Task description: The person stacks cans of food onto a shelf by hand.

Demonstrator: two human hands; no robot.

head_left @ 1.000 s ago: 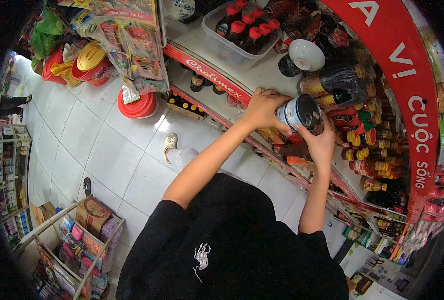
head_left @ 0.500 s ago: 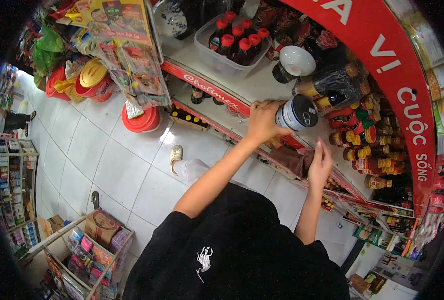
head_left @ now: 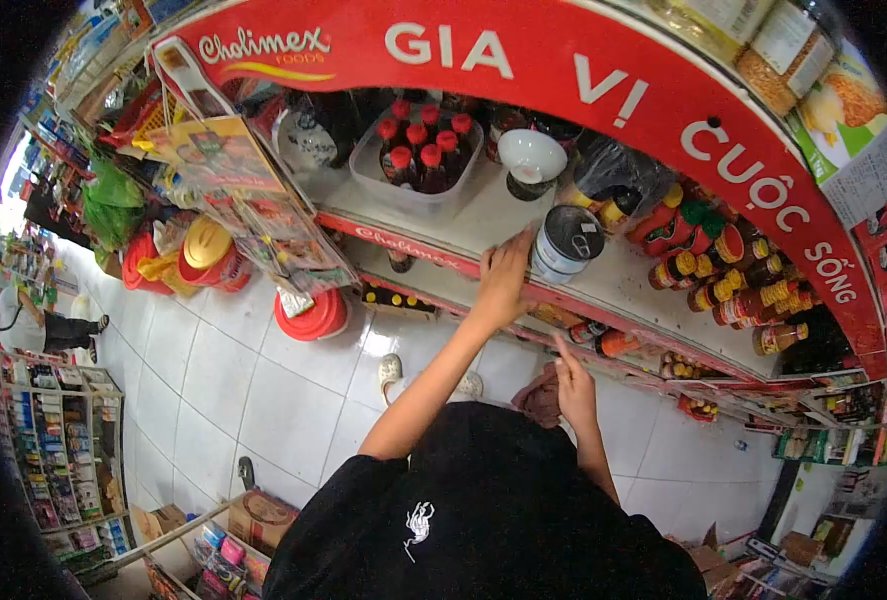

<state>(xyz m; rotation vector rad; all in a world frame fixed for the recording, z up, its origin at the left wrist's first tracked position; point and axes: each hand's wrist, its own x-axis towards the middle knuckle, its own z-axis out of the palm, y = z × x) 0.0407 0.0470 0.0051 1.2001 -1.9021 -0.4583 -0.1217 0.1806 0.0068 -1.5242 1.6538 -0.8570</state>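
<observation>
My left hand (head_left: 506, 278) rests by the shelf edge, its fingers against or just beside a can (head_left: 568, 243) with a dark lid and pale label, which stands upright on the shelf (head_left: 434, 228). Its fingers are apart. Lower right, my right hand (head_left: 576, 388) hangs in front of the shelf, closed on a brown cloth (head_left: 540, 396), one finger pointing up. Behind the can sit a white bowl (head_left: 532, 157) on a dark object and a plastic-wrapped bundle (head_left: 619, 175).
A clear tub (head_left: 404, 196) of red-capped bottles stands left of the bowl. Sauce bottles (head_left: 734, 285) lie to the right. Hanging packets (head_left: 264, 225) flank the shelf at left. A red bucket (head_left: 314, 318) is on the floor. Another person (head_left: 34, 325) is far left.
The can has gone from my left hand's grip to standing on the shelf. My right hand has moved lower with the cloth, away from the shelf. The view has shifted.
</observation>
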